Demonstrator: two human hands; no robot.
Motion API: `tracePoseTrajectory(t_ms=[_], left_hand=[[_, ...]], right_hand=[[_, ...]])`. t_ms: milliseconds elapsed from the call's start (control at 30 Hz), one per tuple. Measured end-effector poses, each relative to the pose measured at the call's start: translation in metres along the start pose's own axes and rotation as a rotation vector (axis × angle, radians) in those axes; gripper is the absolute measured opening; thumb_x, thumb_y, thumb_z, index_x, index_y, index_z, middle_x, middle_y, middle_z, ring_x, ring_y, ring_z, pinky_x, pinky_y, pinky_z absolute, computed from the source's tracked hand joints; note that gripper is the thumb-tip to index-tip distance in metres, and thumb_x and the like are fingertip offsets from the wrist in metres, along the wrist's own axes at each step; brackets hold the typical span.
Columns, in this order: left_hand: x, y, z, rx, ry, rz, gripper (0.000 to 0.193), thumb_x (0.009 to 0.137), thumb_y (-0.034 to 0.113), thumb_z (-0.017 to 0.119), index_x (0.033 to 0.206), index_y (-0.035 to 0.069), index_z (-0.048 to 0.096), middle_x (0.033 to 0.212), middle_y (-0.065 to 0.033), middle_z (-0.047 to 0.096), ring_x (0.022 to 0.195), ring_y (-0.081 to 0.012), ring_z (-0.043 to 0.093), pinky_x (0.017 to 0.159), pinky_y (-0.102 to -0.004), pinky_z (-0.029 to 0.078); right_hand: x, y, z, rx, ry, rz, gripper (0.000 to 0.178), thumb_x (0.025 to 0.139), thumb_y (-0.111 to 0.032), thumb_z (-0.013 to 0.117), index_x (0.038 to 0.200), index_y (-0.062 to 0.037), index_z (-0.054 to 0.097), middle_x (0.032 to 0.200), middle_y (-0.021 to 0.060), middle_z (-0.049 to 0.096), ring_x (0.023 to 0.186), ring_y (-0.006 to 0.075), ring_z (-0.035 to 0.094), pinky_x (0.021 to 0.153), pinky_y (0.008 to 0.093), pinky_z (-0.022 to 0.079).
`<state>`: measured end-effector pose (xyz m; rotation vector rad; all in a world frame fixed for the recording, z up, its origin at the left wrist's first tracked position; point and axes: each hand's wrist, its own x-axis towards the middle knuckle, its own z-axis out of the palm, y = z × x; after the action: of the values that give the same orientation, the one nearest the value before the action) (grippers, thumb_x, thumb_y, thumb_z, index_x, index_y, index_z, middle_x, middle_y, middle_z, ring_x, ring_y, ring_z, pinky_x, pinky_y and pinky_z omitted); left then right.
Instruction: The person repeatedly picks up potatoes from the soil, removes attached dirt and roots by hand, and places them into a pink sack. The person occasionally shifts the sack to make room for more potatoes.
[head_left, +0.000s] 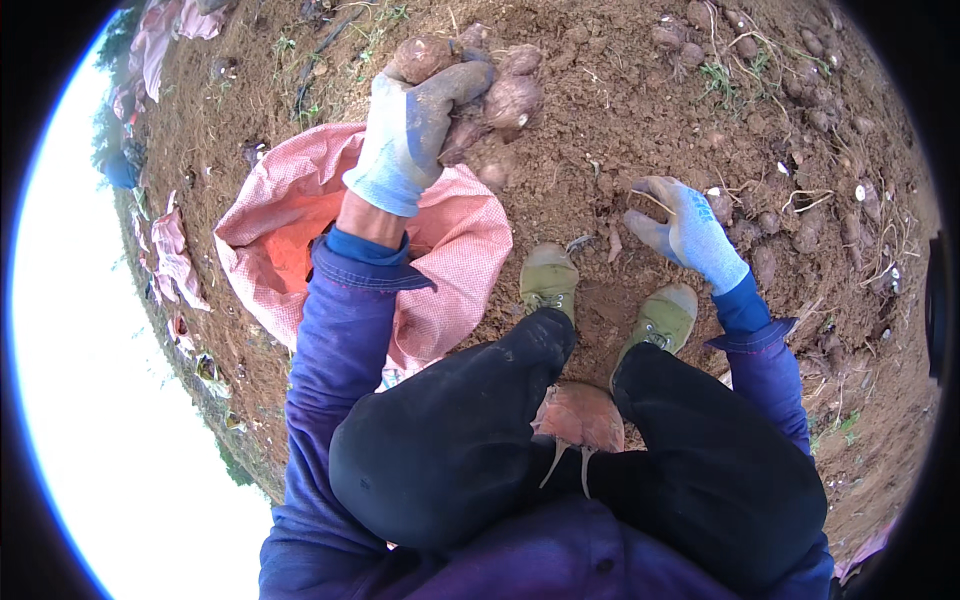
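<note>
My left hand (415, 125), in a dirty pale glove, reaches out to a heap of reddish-brown tubers (505, 95) on the soil, its fingers curled over one tuber (422, 57) at the heap's near edge. Under my left forearm lies an open pink mesh sack (290, 215), mouth facing me. My right hand (680, 225), gloved too, hovers over bare soil with fingers spread and nothing in it, close to a small tuber (720, 205). I squat, with both shoes (550, 280) planted between the sack and my right hand.
More tubers (800, 235) lie scattered in the dirt at the right and far right. Dry roots and small weeds (735, 65) dot the soil. Other pink sacks (170, 250) lie along the field edge at the left.
</note>
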<state>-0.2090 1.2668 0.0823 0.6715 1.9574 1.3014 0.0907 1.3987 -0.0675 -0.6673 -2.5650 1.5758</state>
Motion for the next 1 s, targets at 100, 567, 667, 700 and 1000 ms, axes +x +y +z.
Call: tracePoseTrajectory(t_ms=[100, 567, 667, 700, 1000], left_hand=[[-0.01, 0.026, -0.065, 0.492, -0.19, 0.018, 0.028, 0.082, 0.006, 0.08, 0.108, 0.0, 0.075, 0.102, -0.0082, 0.068, 0.09, -0.0202, 0.068, 0.081, -0.0328, 0.055], [-0.018, -0.007, -0.03, 0.915, -0.474, 0.195, 0.053, 0.091, 0.028, 0.081, 0.136, 0.005, 0.067, 0.136, -0.0231, 0.065, 0.125, -0.0428, 0.063, 0.104, -0.0477, 0.052], [-0.014, -0.019, 0.018, 0.595, -0.402, 0.183, 0.05, 0.094, 0.03, 0.08, 0.134, 0.003, 0.068, 0.124, -0.0199, 0.071, 0.116, -0.0374, 0.069, 0.099, -0.0448, 0.055], [-0.01, -0.021, 0.035, 0.474, -0.412, -0.004, 0.046, 0.101, 0.026, 0.077, 0.139, 0.002, 0.067, 0.133, -0.0156, 0.07, 0.123, -0.0222, 0.067, 0.103, -0.0376, 0.055], [0.013, -0.062, 0.12, -0.455, -0.416, -0.571, 0.063, 0.105, 0.017, 0.07, 0.16, 0.005, 0.041, 0.121, -0.0068, 0.067, 0.091, -0.0102, 0.069, 0.073, -0.0254, 0.059]], right_hand=[[-0.003, 0.008, -0.006, -0.221, 0.012, -0.02, 0.031, 0.091, -0.023, 0.078, 0.116, -0.0055, 0.072, 0.098, 0.0201, 0.071, 0.102, 0.0416, 0.071, 0.088, 0.0506, 0.056], [0.166, 0.071, -0.09, -0.661, 0.404, -0.014, 0.045, 0.099, -0.032, 0.074, 0.137, -0.0115, 0.061, 0.113, 0.0226, 0.073, 0.1, 0.0428, 0.074, 0.081, 0.0545, 0.06], [0.136, 0.085, -0.088, -0.18, 0.466, 0.068, 0.043, 0.097, -0.032, 0.078, 0.127, -0.0029, 0.066, 0.1, 0.0236, 0.075, 0.092, 0.0408, 0.076, 0.079, 0.0489, 0.058], [0.124, 0.085, -0.088, -0.076, 0.485, 0.146, 0.042, 0.101, -0.028, 0.075, 0.13, 0.0002, 0.065, 0.1, 0.0145, 0.074, 0.086, 0.0268, 0.07, 0.076, 0.0398, 0.057], [0.056, -0.011, -0.069, 0.276, 0.086, 0.032, 0.036, 0.104, -0.016, 0.07, 0.134, 0.0039, 0.066, 0.11, 0.0156, 0.075, 0.101, 0.0238, 0.074, 0.089, 0.038, 0.058]])
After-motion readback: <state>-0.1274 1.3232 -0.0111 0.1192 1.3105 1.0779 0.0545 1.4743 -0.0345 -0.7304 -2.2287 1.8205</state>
